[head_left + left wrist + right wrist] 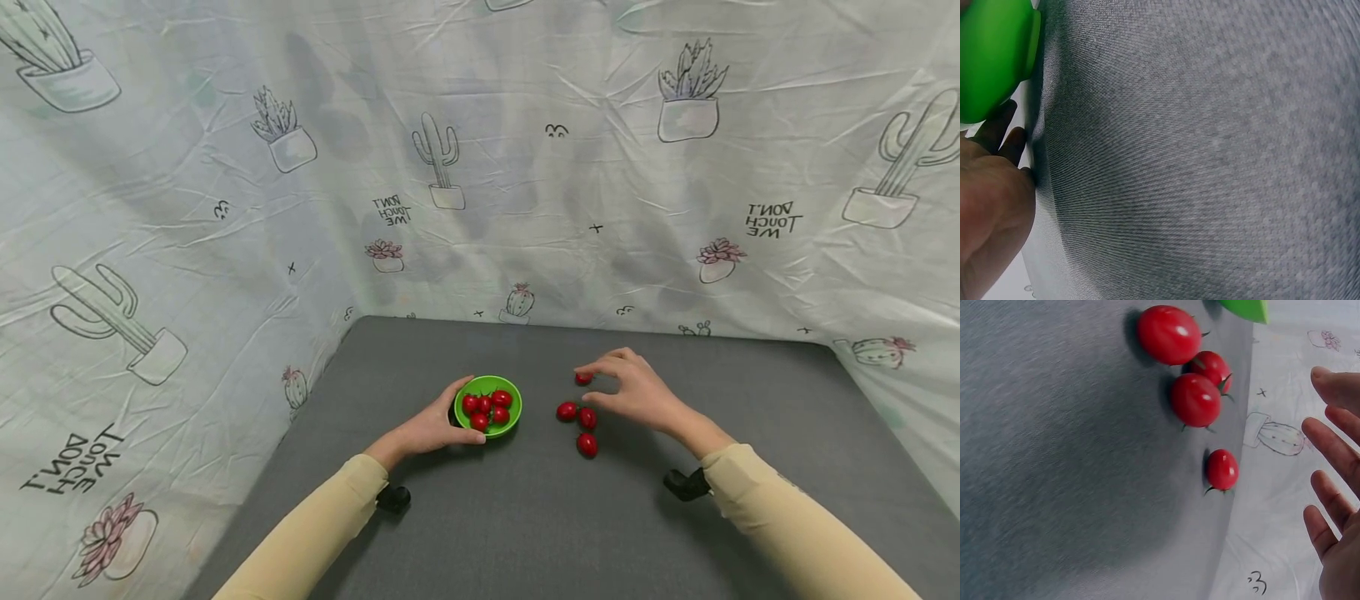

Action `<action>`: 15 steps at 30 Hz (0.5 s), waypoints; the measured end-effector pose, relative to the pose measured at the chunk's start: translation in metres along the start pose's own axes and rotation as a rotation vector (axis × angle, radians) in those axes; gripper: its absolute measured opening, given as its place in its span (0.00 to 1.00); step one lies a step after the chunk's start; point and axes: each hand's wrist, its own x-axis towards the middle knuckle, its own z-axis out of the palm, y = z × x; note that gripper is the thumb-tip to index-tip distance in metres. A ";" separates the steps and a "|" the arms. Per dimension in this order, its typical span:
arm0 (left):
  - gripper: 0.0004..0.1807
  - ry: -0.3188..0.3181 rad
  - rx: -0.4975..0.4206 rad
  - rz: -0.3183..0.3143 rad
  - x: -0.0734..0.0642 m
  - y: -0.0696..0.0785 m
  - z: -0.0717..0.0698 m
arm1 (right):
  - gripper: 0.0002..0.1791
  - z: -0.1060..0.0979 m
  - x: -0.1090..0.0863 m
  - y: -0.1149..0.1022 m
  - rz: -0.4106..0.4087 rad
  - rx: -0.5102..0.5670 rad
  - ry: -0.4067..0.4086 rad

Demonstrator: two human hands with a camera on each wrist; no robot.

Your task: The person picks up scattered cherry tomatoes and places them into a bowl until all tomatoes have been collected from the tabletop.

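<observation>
Left hand [433,427], one, its grip curled round the rim of a green bowl [491,383], thumb on the near side and fingers on the far, with five red tomatoes [479,422] visible inside. Right of the bowl, four loose tomatoes [587,445] on a grey desk [480,525]: three grouped near one another, one farther back. Rightmost, right hand [636,390], one, over the desk beside these, grip wide, thumb and fingers apart, holding nothing.

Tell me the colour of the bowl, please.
The bowl is green, clearest in the head view.
</observation>
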 end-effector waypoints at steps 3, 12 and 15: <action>0.56 0.001 -0.001 0.000 -0.001 0.001 0.000 | 0.21 0.000 -0.005 0.002 -0.006 -0.017 -0.006; 0.56 0.002 -0.001 0.003 -0.001 0.002 -0.001 | 0.19 0.007 -0.023 0.007 -0.032 -0.065 -0.020; 0.56 0.004 0.000 -0.001 -0.001 0.002 -0.001 | 0.18 0.010 -0.028 0.007 -0.044 -0.065 -0.015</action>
